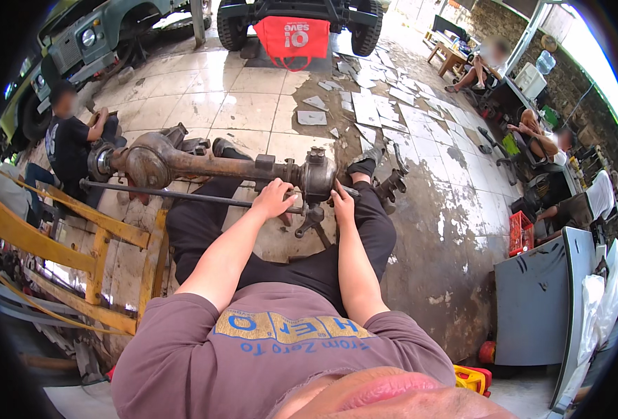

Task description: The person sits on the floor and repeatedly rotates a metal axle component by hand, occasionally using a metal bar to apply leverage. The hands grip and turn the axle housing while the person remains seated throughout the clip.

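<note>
A rusty, greasy vehicle axle (225,167) lies across in front of me, its round differential housing (145,160) at the left and a rounded steering knuckle (318,174) at the right end. My left hand (274,199) is closed against the knuckle's left side, just above a long thin rod (176,197) running along the axle. On the knuckle's right side my right hand (342,206) grips with its fingers pressed to the metal. A lever-like metal arm (310,221) hangs below, between my hands. Parts of the fingertips are hidden behind the metal.
A yellow metal frame (99,262) stands close at my left. Beyond the axle's left end sits a person in a dark shirt (68,143). Broken tiles (368,108) litter the floor ahead. A grey cabinet (532,300) and a red crate (521,232) are at the right.
</note>
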Tool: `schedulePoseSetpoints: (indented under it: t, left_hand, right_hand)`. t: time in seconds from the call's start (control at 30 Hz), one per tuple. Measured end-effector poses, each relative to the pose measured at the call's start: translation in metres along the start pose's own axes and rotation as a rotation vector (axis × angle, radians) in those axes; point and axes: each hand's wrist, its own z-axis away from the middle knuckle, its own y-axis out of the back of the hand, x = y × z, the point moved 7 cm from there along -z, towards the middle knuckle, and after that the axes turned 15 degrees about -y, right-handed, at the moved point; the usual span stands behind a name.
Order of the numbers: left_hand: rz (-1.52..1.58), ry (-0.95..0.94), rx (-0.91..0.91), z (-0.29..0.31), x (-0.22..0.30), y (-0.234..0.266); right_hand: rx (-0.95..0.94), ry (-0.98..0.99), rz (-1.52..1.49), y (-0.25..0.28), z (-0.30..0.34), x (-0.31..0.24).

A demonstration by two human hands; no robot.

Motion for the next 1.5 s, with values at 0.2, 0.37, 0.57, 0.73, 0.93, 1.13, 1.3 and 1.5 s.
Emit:
schedulePoseSetpoints:
  t: [0.2, 0.37, 0.57, 0.73, 0.93, 1.13, 1.3, 1.5]
  left_hand:
    - [-0.087, -0.04, -0.017, -0.002, 0.01, -0.001]
    - [-0.068, 0.006, -0.041, -0.002, 0.001, -0.003]
    - [-0.084, -0.004, -0.231, -0.009, -0.032, -0.009]
    - [-0.164, -0.083, -1.039, -0.064, -0.025, 0.009]
    - [-0.337, -0.188, -0.883, -0.113, -0.036, 0.049]
    - [-0.285, -0.196, -0.763, -0.141, -0.072, 0.019]
    - [-0.284, -0.155, -0.734, -0.148, -0.073, 0.001]
    - [-0.223, -0.139, -0.807, -0.139, -0.057, 0.009]
  right_hand:
    - [0.008, 0.29, 0.061, -0.001, -0.013, -0.024]
    - [0.042, 0.403, 0.18, -0.009, -0.007, -0.032]
    - [-0.021, 0.413, 0.233, -0.026, 0.015, -0.046]
    - [0.086, 0.603, 0.598, -0.015, 0.038, -0.049]
    - [0.282, 0.553, 0.992, -0.028, 0.047, -0.056]
    - [0.316, 0.52, 1.186, -0.036, 0.046, -0.064]
    - [0.256, 0.424, 1.35, -0.038, 0.035, -0.073]
    - [0.175, 0.35, 1.456, -0.031, 0.033, -0.073]
